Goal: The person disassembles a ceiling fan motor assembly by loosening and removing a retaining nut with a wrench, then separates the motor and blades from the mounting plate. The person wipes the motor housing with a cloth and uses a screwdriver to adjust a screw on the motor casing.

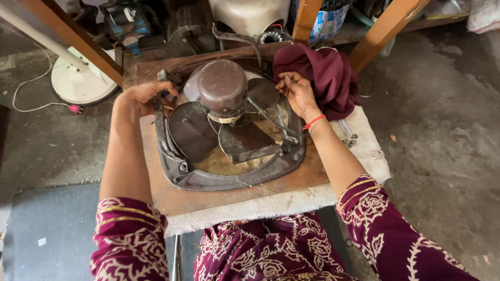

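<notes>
Head view, looking straight down: an old exhaust fan (229,130) lies flat on a wooden board (208,198) just in front of the person's knees, its brown motor (223,88) facing up over dusty blades (192,130). The left hand (143,96) is curled round the frame's (219,179) far-left rim, clamped on it. The right hand (297,91) rests on the far-right side with fingers bent, touching a blade beside a maroon cloth (323,78); whether it pinches anything, I cannot tell. This fan looks heavy and rigid, metal throughout, grimy and likely slick with grease. The thin blades could bend and have sharp edges, so the sturdy frame rim is the safer hold, both sides at once. The blade hub hides under the motor, the left fingertips are lost behind the rim, and the clutter beneath the bench at the top is too dark to sort out.
</notes>
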